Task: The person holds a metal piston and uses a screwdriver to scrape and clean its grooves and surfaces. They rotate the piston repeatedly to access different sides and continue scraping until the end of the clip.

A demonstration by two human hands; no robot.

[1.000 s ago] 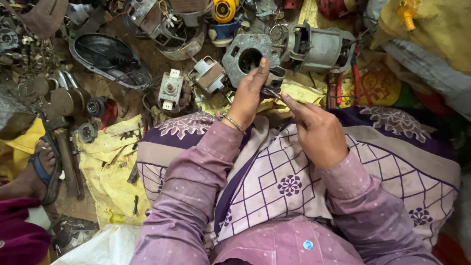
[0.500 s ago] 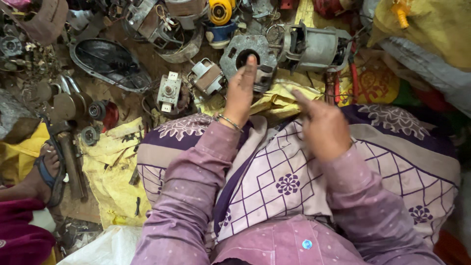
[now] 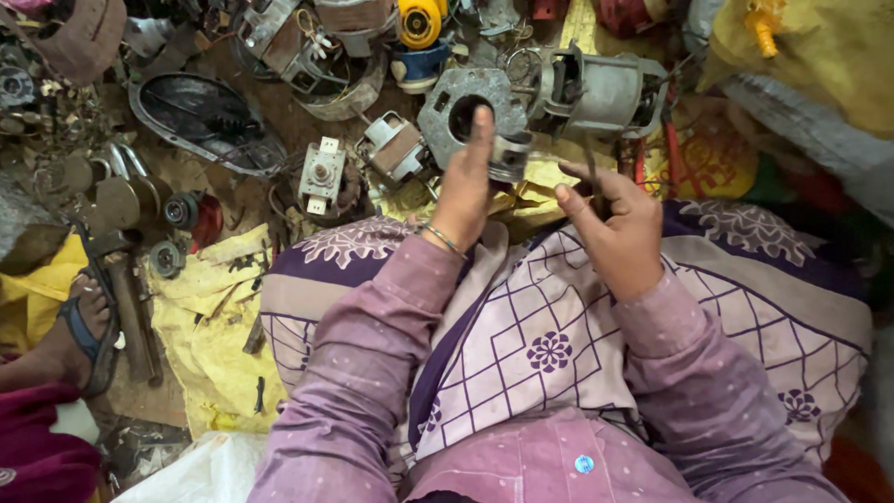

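My left hand (image 3: 464,191) is raised over my lap and grips a small grey cylindrical metal part (image 3: 510,156) between thumb and fingers. My right hand (image 3: 619,228) is just to the right of it, a short gap away, pinching a thin dark rod-like tool (image 3: 589,163) that points up. Both arms wear pink sleeves and rest above a purple-and-cream patterned cloth (image 3: 559,345) across my knees.
Scrap motor parts cover the ground ahead: a grey motor housing (image 3: 605,93), a round plate with a hole (image 3: 456,102), a small motor (image 3: 321,177), a dark oval fan guard (image 3: 200,116). Yellow sacking (image 3: 214,317) lies left. Another person's sandalled foot (image 3: 79,326) is far left.
My hands were joined on the part; they have come apart. The left hand keeps the metal part raised, and the right hand has drawn back to the right with the thin tool.
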